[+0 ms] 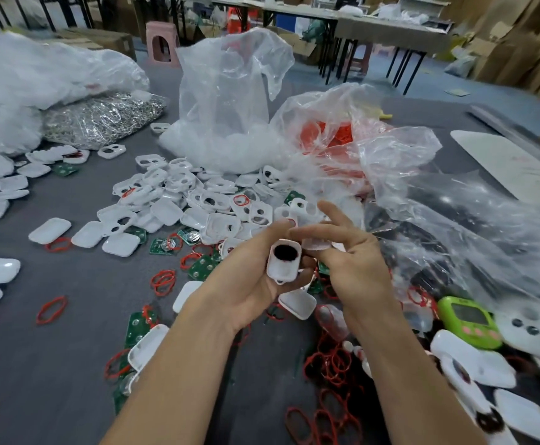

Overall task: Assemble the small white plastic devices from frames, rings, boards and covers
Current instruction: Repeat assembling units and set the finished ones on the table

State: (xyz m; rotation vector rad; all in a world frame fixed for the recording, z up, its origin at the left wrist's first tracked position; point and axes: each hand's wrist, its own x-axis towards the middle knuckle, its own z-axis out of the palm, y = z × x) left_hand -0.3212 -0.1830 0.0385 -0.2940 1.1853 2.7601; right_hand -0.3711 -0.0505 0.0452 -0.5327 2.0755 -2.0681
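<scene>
— What lies closest?

— Two bare forearms come in from the bottom edge over a grey table [53, 364]; by the left one lie a green board [135, 329] and a white cover [148, 346]; by the right one there is a tangle of red rings [329, 364], then a row of white shells [518, 415] and a green gadget [469, 321].

— And the hands?

— The left hand [246, 284] is palm up, its fingers curled round a white frame [284, 264]; the frame is upright above the table in the middle of the view, with a dark round opening near its top; the right hand [358, 268] is just beside it; its thumb and a finger pinch a small white piece [316, 245] next to the frame's upper end, and its other fingers are spread and raised; I cannot tell whether the piece touches the frame.

— What sits behind them?

— A heap of white parts [198, 200], with boards and loose rings at its near edge; the hands hide part of it.

— And further back?

— Crumpled clear bags crowd the table; a tall bag [230, 101] stands in the middle; a second bag [336, 136] holding red parts sprawls on the right, its folds reaching down past the right hand; on the left lie a sack of shiny metal bits [101, 118] and a big white bundle [21, 81]; beyond the table are a pink stool [162, 43], long tables [390, 30] and cardboard boxes [518, 43].
</scene>
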